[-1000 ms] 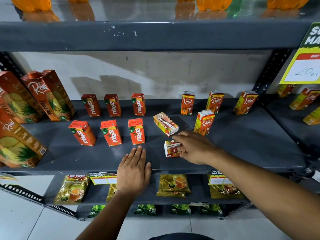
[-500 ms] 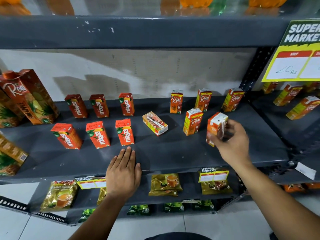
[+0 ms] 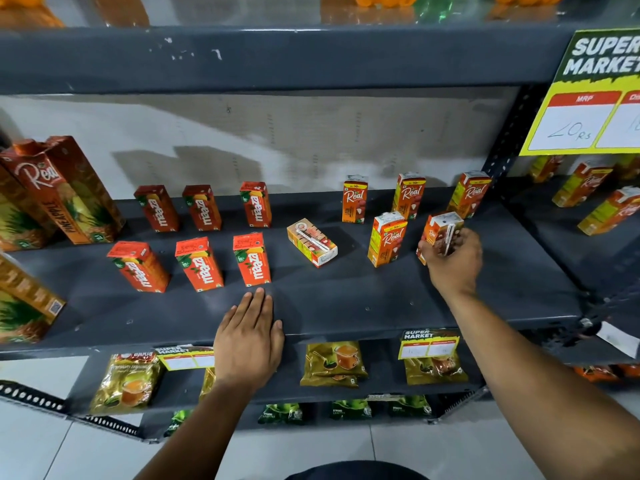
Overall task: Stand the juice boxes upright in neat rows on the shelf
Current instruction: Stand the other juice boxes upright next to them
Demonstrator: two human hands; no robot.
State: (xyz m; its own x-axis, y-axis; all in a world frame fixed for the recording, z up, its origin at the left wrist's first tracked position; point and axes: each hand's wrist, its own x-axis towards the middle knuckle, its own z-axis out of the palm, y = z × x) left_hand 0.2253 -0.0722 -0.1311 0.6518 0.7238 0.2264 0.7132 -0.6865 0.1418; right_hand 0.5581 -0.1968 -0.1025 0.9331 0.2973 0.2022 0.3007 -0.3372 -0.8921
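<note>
My right hand point(image 3: 453, 261) grips a small Real juice box point(image 3: 439, 233), held upright at the right of the grey shelf point(image 3: 346, 306), just right of a standing Real box point(image 3: 387, 239). Three more Real boxes stand in the back row, the middle one point(image 3: 408, 195) among them. One Real box point(image 3: 311, 242) lies on its side mid-shelf, straw side up. Red Maaza boxes stand in two rows of three to the left, such as the front one point(image 3: 252, 259). My left hand point(image 3: 249, 336) rests flat on the shelf's front edge, holding nothing.
Tall Real pineapple cartons point(image 3: 65, 192) stand at the far left. A yellow price sign point(image 3: 588, 98) hangs at the upper right beside the upright post. Tea packets point(image 3: 334, 363) lie on the lower shelf. More small boxes sit on the neighbouring shelf point(image 3: 609, 209) to the right.
My right hand picked a fallen box from the shelf's front middle, carried it right and stood it upright beside the front Real box. My left hand stayed in place.
</note>
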